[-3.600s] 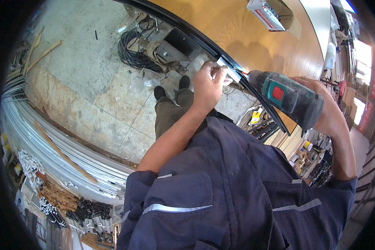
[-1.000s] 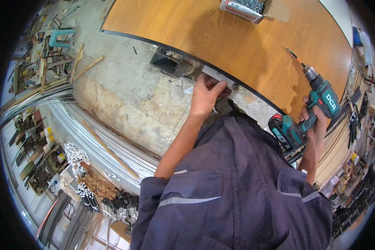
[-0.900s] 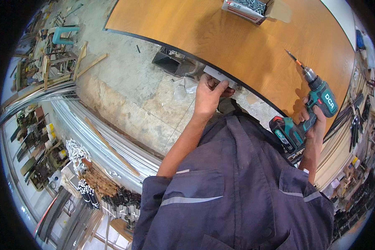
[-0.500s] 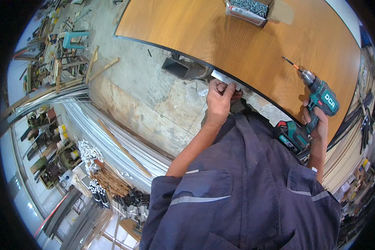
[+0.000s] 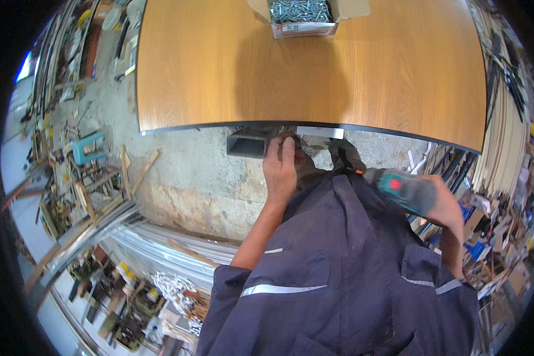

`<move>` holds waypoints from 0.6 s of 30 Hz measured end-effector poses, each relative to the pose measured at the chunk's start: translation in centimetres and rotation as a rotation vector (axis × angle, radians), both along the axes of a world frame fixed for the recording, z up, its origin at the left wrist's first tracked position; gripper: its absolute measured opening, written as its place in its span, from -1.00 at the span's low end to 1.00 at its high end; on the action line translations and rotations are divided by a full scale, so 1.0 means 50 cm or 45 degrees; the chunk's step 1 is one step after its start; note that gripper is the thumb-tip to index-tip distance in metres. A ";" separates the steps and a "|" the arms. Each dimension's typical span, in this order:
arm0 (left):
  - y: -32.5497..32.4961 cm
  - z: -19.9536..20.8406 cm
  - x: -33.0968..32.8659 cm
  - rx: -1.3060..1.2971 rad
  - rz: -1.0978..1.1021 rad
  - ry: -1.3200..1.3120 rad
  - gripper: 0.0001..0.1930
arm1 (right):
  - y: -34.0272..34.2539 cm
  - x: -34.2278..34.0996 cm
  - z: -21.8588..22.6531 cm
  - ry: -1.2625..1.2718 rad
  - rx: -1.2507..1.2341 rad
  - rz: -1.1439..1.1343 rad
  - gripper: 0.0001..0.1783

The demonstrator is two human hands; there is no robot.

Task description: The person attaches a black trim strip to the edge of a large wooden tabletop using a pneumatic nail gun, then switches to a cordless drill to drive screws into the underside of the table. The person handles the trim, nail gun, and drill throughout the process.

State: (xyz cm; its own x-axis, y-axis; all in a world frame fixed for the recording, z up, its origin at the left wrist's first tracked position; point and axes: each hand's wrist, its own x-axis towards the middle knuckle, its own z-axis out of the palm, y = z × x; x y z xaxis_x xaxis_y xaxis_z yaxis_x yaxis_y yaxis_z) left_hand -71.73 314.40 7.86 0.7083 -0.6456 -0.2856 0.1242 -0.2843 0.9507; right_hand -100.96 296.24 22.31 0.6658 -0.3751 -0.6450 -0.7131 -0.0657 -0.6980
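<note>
My right hand (image 5: 444, 204) is wrapped around a teal and black cordless drill (image 5: 403, 188), which is smeared by motion. The drill points left, its orange-collared bit in front of my jacket, below the table edge. My left hand (image 5: 282, 166) is closed, fingertips pressed together below the table's front edge; whatever they pinch is hidden. Beside those fingers is the open end of a dark rectangular metal tube (image 5: 246, 144). A white flat piece (image 5: 319, 132) shows just under the edge of the wood-grain tabletop (image 5: 397, 77), right of my left hand.
An open cardboard box (image 5: 305, 29) of screws stands on the tabletop's far side. Long pale metal profiles (image 5: 172, 240) lie on the floor at left, near a teal stool (image 5: 89, 148). Stacked strips (image 5: 504, 154) and clutter line the right side.
The drill has swung off the tabletop, down and left toward my body, in my right hand. My view has turned, so the table now lies straight ahead. My left hand stays below the table edge.
</note>
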 end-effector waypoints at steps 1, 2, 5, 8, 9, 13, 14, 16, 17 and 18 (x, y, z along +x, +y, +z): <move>-0.001 0.012 0.004 -0.006 -0.044 0.071 -0.76 | 0.033 0.039 -0.010 0.144 -0.007 -0.038 -0.59; -0.003 0.025 0.006 -0.010 -0.094 0.144 -0.76 | 0.068 0.067 -0.031 0.291 -0.010 -0.080 -0.62; -0.008 0.045 0.011 -0.029 -0.109 0.269 -0.74 | 0.135 0.128 -0.100 0.140 -0.100 -0.179 -0.62; -0.004 0.044 0.017 -0.022 -0.132 0.343 -0.72 | 0.162 0.175 -0.123 0.028 -0.021 -0.215 -0.58; -0.006 0.045 0.020 -0.020 -0.145 0.373 -0.71 | 0.163 0.194 -0.122 0.015 -0.045 -0.186 -0.59; -0.018 0.044 0.024 -0.017 -0.156 0.397 -0.75 | 0.137 0.238 -0.142 0.214 -0.145 -0.111 -0.63; -0.024 0.046 0.025 -0.021 -0.164 0.397 -0.76 | 0.131 0.244 -0.145 0.194 -0.176 -0.146 -0.66; -0.030 0.045 0.027 -0.022 -0.162 0.391 -0.79 | 0.118 0.254 -0.146 0.138 -0.236 -0.196 -0.70; -0.031 0.043 0.027 -0.019 -0.163 0.391 -0.80 | 0.117 0.254 -0.145 0.154 -0.220 -0.176 -0.69; -0.033 0.043 0.029 -0.017 -0.168 0.392 -0.81 | 0.118 0.254 -0.139 0.164 -0.174 -0.175 -0.68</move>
